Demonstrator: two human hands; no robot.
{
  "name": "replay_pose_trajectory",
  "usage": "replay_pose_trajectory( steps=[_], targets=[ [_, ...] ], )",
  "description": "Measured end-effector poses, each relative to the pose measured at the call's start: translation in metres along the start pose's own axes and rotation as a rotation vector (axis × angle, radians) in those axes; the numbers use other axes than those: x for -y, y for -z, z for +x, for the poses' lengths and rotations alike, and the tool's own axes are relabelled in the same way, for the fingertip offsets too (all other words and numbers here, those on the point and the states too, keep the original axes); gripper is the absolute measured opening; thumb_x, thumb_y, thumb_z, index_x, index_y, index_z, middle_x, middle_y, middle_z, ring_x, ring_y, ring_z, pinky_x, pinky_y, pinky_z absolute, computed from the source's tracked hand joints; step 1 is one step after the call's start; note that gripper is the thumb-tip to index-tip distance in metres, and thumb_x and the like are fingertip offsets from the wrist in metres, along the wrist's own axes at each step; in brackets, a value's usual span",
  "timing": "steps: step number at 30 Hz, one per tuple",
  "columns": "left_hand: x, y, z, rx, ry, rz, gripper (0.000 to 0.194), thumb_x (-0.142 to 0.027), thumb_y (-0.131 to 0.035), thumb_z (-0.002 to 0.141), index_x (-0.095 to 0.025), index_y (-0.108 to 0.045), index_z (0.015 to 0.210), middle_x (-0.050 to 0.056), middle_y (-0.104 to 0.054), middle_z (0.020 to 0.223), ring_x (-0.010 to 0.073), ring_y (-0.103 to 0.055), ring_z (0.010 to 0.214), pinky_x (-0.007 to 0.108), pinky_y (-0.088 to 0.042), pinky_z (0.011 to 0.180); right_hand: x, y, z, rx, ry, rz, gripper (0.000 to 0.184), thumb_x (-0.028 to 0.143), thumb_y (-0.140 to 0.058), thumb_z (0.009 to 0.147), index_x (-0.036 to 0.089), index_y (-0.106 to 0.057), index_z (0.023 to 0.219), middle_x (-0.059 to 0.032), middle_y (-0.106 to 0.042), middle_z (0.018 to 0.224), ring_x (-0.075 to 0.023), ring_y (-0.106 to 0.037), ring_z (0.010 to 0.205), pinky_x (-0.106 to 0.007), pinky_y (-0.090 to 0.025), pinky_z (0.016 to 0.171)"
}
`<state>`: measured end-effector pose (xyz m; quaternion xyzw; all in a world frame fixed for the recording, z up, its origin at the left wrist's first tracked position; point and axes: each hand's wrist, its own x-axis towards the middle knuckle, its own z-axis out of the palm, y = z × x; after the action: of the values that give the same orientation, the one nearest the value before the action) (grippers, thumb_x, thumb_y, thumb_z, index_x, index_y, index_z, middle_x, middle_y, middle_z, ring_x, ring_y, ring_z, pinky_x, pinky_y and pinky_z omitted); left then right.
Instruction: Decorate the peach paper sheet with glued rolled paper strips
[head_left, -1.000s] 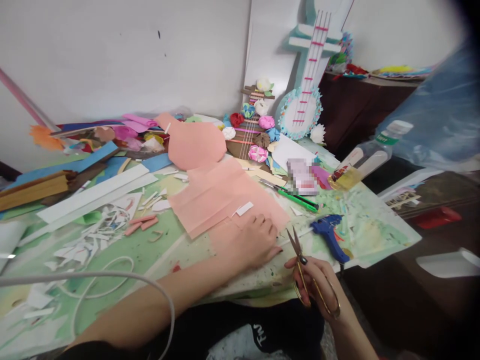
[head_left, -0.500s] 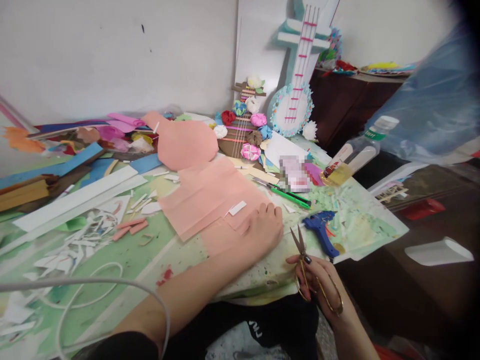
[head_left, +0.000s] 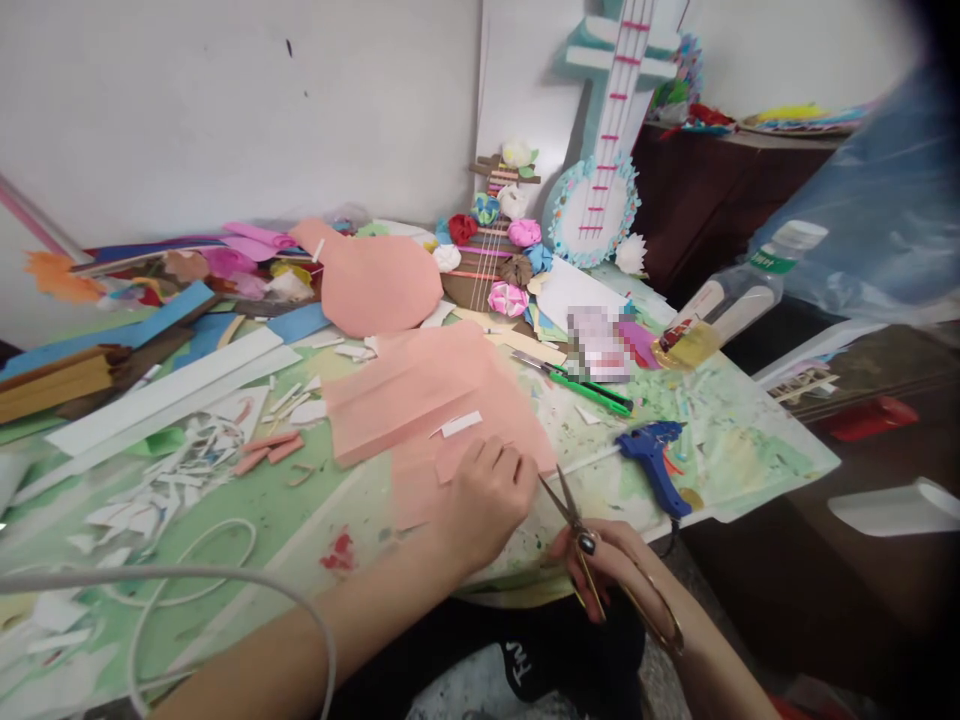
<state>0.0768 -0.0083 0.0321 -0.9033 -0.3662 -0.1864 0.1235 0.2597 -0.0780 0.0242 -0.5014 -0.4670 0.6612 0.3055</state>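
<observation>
My left hand [head_left: 489, 500] has its fingers curled over the lower edge of a peach crepe paper sheet [head_left: 420, 385], gripping it; the fingertips are hidden. A small white strip [head_left: 461, 425] lies on the sheet just beyond the knuckles. In my right hand [head_left: 611, 560] is a pair of gold-handled scissors [head_left: 568, 505], blades slightly apart. Their tips point up and left, close to the sheet's right corner and my left hand. Beyond the sheet lies a peach gourd-shaped cutout [head_left: 382, 285].
A blue glue gun [head_left: 652, 465] and green utility knife [head_left: 589, 388] lie at right, near a tilted bottle [head_left: 739, 295]. White scraps [head_left: 180, 480] and a looped cable [head_left: 225, 572] spread at left. Decorated paper instruments [head_left: 596, 210] lean on the back wall.
My left hand has drawn back left and toward me, its fingers now curled; the peach sheet has shifted left. The scissors have moved left toward the sheet.
</observation>
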Motion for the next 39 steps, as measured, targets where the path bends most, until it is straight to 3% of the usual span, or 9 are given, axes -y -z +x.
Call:
replay_pose_trajectory(
  steps=[5, 12, 17, 27, 34, 39],
  targets=[
    [-0.005, -0.003, -0.022, -0.222, -0.016, 0.008, 0.019, -0.011, -0.043, 0.089, -0.009, -0.062, 0.088, 0.009, -0.059, 0.073, 0.0212, -0.053, 0.073, 0.034, -0.044, 0.065, 0.001, -0.015, 0.011, 0.030, -0.017, -0.111, 0.048, 0.061, -0.050, 0.082, 0.015, -0.052, 0.067, 0.0011, -0.051, 0.060, -0.0088, -0.051, 0.044, -0.020, -0.031, 0.043],
    [-0.009, -0.007, -0.028, -0.383, -0.037, -0.020, 0.015, -0.013, -0.049, 0.088, -0.009, -0.064, 0.089, 0.010, -0.064, 0.075, 0.0224, -0.055, 0.075, 0.035, -0.043, 0.064, 0.003, -0.022, 0.018, -0.092, 0.011, -0.175, 0.049, 0.059, -0.050, 0.083, 0.017, -0.048, 0.057, 0.0026, -0.047, 0.047, -0.0091, -0.047, 0.039, -0.020, -0.031, 0.040],
    [-0.011, -0.005, -0.031, -0.382, -0.059, 0.012, 0.011, -0.012, -0.053, 0.087, -0.009, -0.064, 0.090, 0.008, -0.064, 0.075, 0.0222, -0.056, 0.075, 0.036, -0.042, 0.068, 0.000, -0.030, 0.015, -0.155, 0.012, -0.184, 0.048, 0.058, -0.049, 0.083, 0.016, -0.049, 0.059, 0.0024, -0.048, 0.046, -0.0086, -0.045, 0.038, -0.020, -0.030, 0.039],
    [-0.011, -0.010, -0.035, -0.383, -0.066, -0.013, 0.011, -0.012, -0.054, 0.086, -0.009, -0.065, 0.084, 0.007, -0.064, 0.070, 0.0218, -0.056, 0.073, 0.035, -0.040, 0.065, 0.003, -0.043, 0.006, -0.159, 0.012, -0.146, 0.044, 0.056, -0.050, 0.082, 0.018, -0.052, 0.061, -0.0014, -0.053, 0.053, -0.0121, -0.049, 0.048, -0.024, -0.035, 0.047],
    [-0.014, -0.016, -0.040, -0.359, -0.074, -0.025, 0.009, -0.013, -0.057, 0.085, -0.009, -0.065, 0.087, 0.008, -0.065, 0.074, 0.0227, -0.055, 0.076, 0.036, -0.040, 0.065, -0.006, -0.045, 0.012, -0.254, -0.007, -0.169, 0.046, 0.055, -0.051, 0.082, 0.019, -0.045, 0.054, 0.0033, -0.042, 0.038, -0.0076, -0.037, 0.035, -0.021, -0.025, 0.037],
    [-0.013, -0.016, -0.041, -0.362, -0.075, -0.024, 0.010, -0.013, -0.055, 0.086, -0.010, -0.065, 0.087, 0.008, -0.066, 0.075, 0.0228, -0.056, 0.077, 0.036, -0.040, 0.066, -0.015, -0.045, 0.014, -0.291, -0.059, -0.052, 0.046, 0.055, -0.061, 0.074, 0.019, -0.043, 0.052, 0.0058, -0.039, 0.037, -0.0057, -0.033, 0.029, -0.019, -0.021, 0.032]
  ],
)
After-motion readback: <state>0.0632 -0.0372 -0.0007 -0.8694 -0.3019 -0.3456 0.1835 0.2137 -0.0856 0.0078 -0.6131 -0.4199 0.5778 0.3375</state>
